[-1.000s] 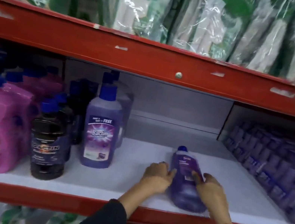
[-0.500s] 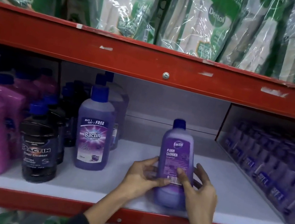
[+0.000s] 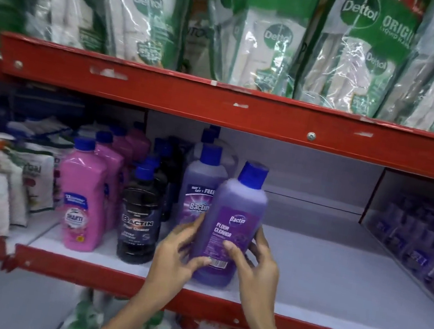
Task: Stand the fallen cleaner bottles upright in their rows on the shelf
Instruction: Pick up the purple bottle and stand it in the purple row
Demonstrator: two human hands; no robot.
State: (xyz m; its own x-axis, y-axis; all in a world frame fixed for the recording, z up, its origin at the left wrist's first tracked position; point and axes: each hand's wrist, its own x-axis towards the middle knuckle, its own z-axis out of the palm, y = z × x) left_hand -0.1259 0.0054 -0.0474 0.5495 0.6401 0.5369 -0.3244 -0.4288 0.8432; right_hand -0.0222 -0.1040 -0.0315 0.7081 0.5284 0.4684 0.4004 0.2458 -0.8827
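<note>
Both hands, left hand (image 3: 179, 253) and right hand (image 3: 255, 267), have their fingers clamped on the purple cleaner bottle (image 3: 231, 225), upright just right of the standing purple bottle (image 3: 200, 187); best slide it left, base flat on the shelf (image 3: 333, 286), into that row.

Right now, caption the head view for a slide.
Both hands, left and right, hold a purple Bactin floor cleaner bottle near the shelf front.
</note>
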